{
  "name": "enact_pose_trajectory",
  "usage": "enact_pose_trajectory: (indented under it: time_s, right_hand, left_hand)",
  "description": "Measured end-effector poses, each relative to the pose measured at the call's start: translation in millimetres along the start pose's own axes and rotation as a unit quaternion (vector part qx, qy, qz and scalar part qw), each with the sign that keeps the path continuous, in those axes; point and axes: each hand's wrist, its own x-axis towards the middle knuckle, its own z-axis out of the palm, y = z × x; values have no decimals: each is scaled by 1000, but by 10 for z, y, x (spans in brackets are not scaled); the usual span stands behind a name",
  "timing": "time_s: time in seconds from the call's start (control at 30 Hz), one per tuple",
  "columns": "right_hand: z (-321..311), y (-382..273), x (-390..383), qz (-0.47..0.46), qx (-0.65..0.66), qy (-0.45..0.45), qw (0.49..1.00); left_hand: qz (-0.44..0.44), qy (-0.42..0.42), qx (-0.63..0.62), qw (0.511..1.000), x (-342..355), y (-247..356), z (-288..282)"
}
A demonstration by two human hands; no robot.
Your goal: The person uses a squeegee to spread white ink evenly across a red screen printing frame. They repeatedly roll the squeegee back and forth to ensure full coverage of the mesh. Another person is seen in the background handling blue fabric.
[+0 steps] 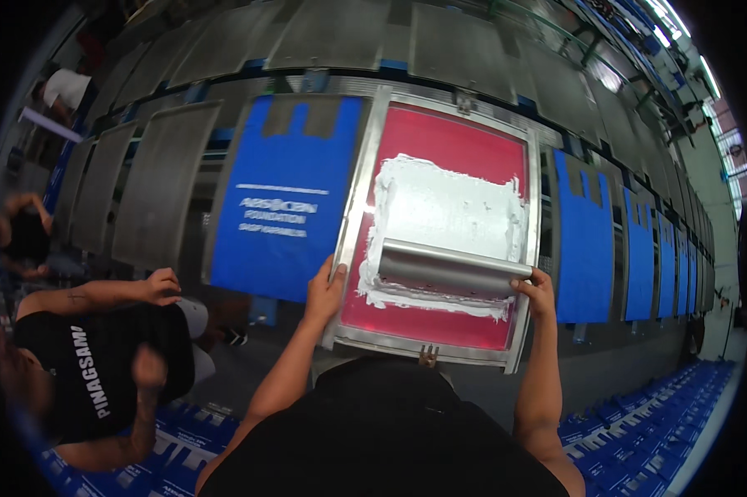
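A silkscreen frame (377, 149) with silver metal rails and a red mesh stands before me, slightly tilted. White ink (448, 203) is spread thickly across the middle of the mesh. A grey metal squeegee (452, 269) lies crosswise in the lower part of the ink. My left hand (327, 290) is closed around the frame's left rail, its thumb on top. On the right rail, beside the squeegee's right end, my right hand (536, 291) is closed with its thumb over the edge. Whether it also presses on the squeegee is hard to tell.
Left of the frame lies a blue bag (286, 190) with white print on a board. Several blue bags (585, 240) lie on boards to the right; grey boards (166, 186) line the left. A co-worker in a black shirt (100, 364) is close by at left. Printed blue bags (638, 431) cover the area behind.
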Motion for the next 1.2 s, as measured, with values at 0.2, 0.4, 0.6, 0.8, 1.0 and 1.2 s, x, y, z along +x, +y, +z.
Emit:
enact_pose_trajectory:
  time_s: [0.2, 0.4, 0.6, 0.8, 1.0, 1.2]
  right_hand:
    - [182, -141, 116, 28, -24, -28, 999]
    - [253, 174, 542, 18, -45, -75, 996]
    - [446, -134, 773, 1, -100, -72, 992]
    - [512, -168, 967, 3, -4, -71, 997]
    - [480, 24, 953, 13, 13, -81, 997]
    - [407, -4, 939, 10, -27, -79, 996]
  left_hand:
    - [-44, 3, -53, 998, -79, -133, -182]
    - [-46, 46, -47, 997, 119, -219, -240]
    - [-57, 76, 34, 995, 311, 49, -424]
    - [-76, 67, -22, 995, 578, 122, -446]
    - [-64, 62, -72, 993, 536, 1, -383]
    - [-80, 63, -47, 994, 533, 2, -314]
